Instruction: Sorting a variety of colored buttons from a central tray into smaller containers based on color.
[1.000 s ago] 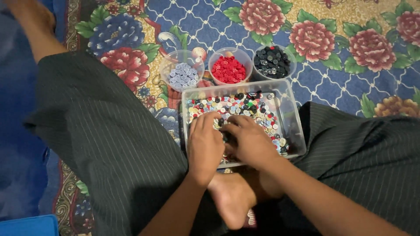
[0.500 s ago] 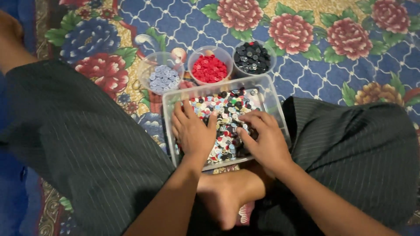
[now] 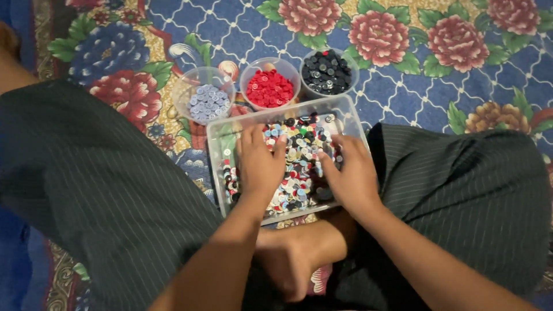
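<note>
a floral rug (image 3: 438,86) covers the floor: blue lattice ground, pink roses, green leaves.

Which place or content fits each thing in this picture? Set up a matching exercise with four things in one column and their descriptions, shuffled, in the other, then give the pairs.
Things:
1. left cup
2. middle cup
3. right cup
4. clear tray

Descriptions:
A. holds black buttons
B. holds mixed-colour buttons, with the left hand and right hand in it
C. holds pale blue buttons
D. holds red buttons

Pairs: 1-C, 2-D, 3-A, 4-B
</note>
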